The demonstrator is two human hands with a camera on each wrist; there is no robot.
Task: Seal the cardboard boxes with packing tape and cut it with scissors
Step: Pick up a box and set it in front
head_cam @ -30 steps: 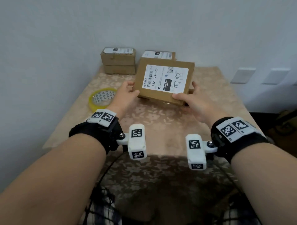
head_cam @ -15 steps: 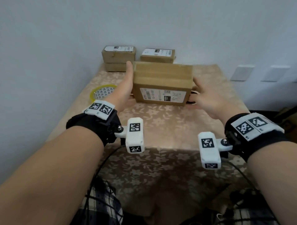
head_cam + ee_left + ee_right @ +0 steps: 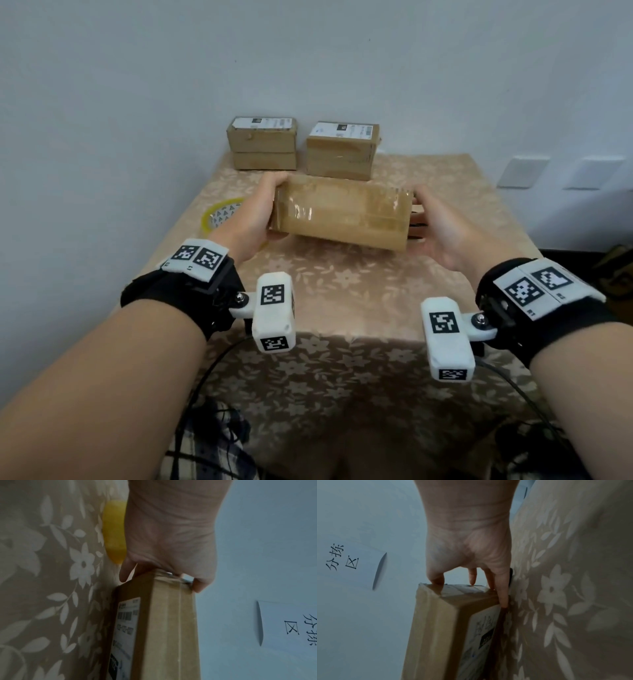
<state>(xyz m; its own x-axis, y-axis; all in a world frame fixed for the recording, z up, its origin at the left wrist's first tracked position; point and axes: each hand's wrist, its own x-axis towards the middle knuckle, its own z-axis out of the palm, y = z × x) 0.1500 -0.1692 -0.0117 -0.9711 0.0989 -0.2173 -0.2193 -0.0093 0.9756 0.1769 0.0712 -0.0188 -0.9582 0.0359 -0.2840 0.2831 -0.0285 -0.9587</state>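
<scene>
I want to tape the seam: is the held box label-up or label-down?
Label-down. The box shows a plain, tape-glossed face upward in the head view; its shipping label faces the tablecloth.

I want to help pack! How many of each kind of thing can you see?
Cardboard boxes: 4, one held, two stacked back left, one back right (maybe two stacked).
Tape rolls: 1.
Scissors: 1, mostly hidden.
Total: 6.
</scene>
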